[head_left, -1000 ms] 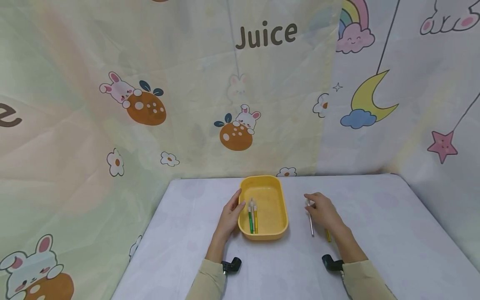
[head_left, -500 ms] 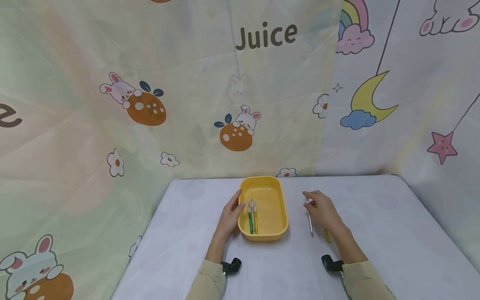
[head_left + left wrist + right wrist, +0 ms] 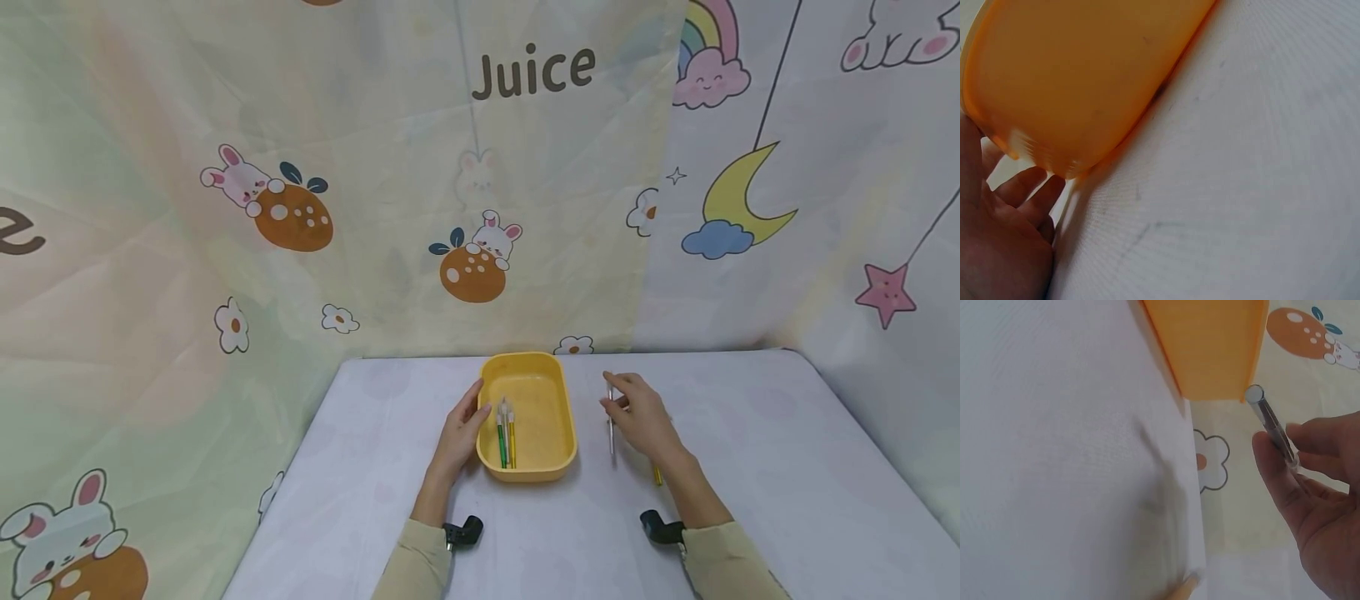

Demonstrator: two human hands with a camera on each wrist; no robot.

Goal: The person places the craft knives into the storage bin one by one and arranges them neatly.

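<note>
A yellow plastic tray (image 3: 566, 417) sits on the table. My left hand (image 3: 456, 429) grips its left side, thumb over the rim; the left wrist view shows its fingers against the outer wall of the tray (image 3: 1085, 81). Inside the tray, along the left, lie a green, a silver and a yellow slim pen-like stick (image 3: 512, 442) with pale tips. To the right of the tray, my right hand (image 3: 643, 421) pinches a slim silver pen (image 3: 1274, 428) between thumb and fingers. The pen (image 3: 611, 437) is lifted, its shadow falling on the table in the right wrist view.
A yellow stick (image 3: 657, 475) lies on the table beneath my right wrist, partly hidden. The white-covered table (image 3: 750, 433) meets a printed cloth backdrop (image 3: 397, 250) at its far edge. Black wrist cameras (image 3: 465, 531) are strapped on both wrists.
My right hand has risen slightly and moved a little left with the silver pen, away from the yellow stick. My left hand and the tray have stayed still.
</note>
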